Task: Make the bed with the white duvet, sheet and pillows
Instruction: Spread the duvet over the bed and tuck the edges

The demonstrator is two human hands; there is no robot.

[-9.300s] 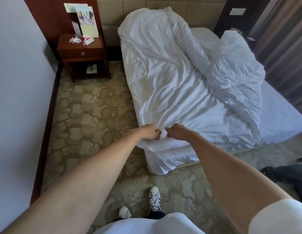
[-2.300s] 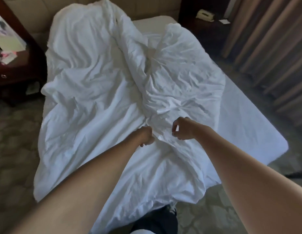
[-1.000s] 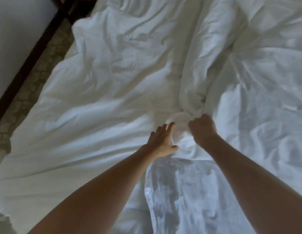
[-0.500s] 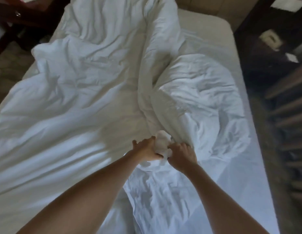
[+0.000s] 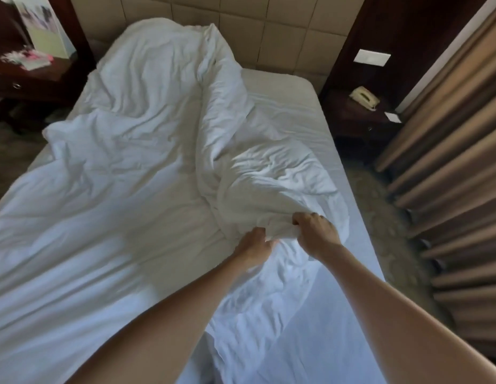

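A crumpled white duvet (image 5: pixel 125 167) covers the left and middle of the bed, with a thick fold running from the headboard down to my hands. The white sheet (image 5: pixel 291 98) shows bare along the right side of the mattress. My left hand (image 5: pixel 255 246) and my right hand (image 5: pixel 314 234) are close together over the bed's middle right, both closed on a bunched corner of the duvet. No pillow can be made out.
A padded beige headboard (image 5: pixel 269 31) stands at the far end. A dark nightstand (image 5: pixel 33 76) with papers is at the left, another (image 5: pixel 360 117) with a telephone (image 5: pixel 364 97) at the right. Brown curtains (image 5: pixel 449 176) hang close along the right side.
My hands, still gripping the bunched duvet, have shifted to the right across the bed. The view has lifted, showing the headboard and both nightstands.
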